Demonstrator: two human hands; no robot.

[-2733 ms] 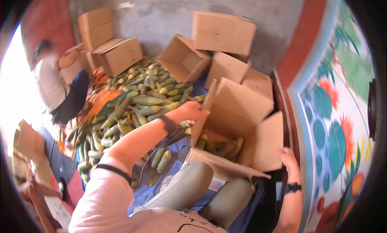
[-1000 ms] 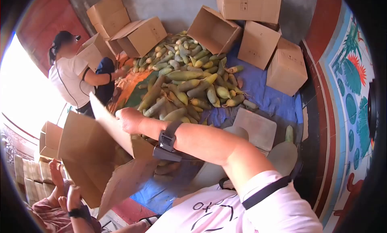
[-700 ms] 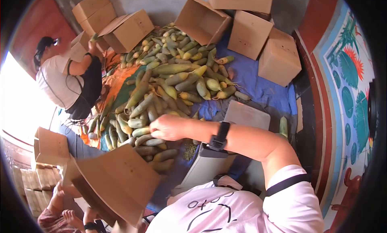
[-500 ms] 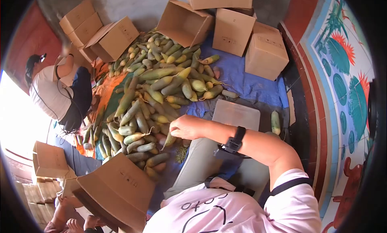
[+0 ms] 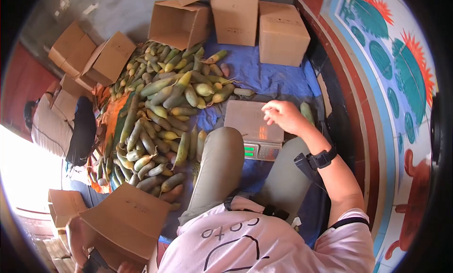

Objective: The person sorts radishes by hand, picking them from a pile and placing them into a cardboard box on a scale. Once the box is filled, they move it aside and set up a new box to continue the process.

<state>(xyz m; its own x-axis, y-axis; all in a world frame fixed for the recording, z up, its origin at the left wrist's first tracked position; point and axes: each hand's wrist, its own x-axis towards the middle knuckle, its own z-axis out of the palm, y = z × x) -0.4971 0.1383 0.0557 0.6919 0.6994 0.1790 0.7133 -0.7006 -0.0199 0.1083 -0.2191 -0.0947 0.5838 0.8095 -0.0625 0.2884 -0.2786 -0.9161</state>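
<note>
My right hand point(image 5: 285, 117) hangs over the right part of a weighing scale point(image 5: 240, 113), its fingers loosely bent and apart, holding nothing. The scale has a flat pan and a lit green display point(image 5: 248, 151), and it stands between my knees. Just right of the hand lies a single green radish point(image 5: 306, 113). Left of my knee spreads a big heap of green radishes point(image 5: 163, 110), with one upright-looking radish point(image 5: 182, 149) at its near side. My left hand is out of view.
Open cardboard boxes point(image 5: 179, 23) stand behind the heap, with a closed carton point(image 5: 283, 34) at right. Another open box point(image 5: 127, 211) is near my left side, with a co-worker's arm point(image 5: 75, 240) beside it. A second person point(image 5: 49, 126) crouches at far left. Blue sheeting point(image 5: 278, 81) covers the floor.
My right hand has moved right, from the near edge of the radish heap to above the scale. My view has shifted, and the scale's green display now shows.
</note>
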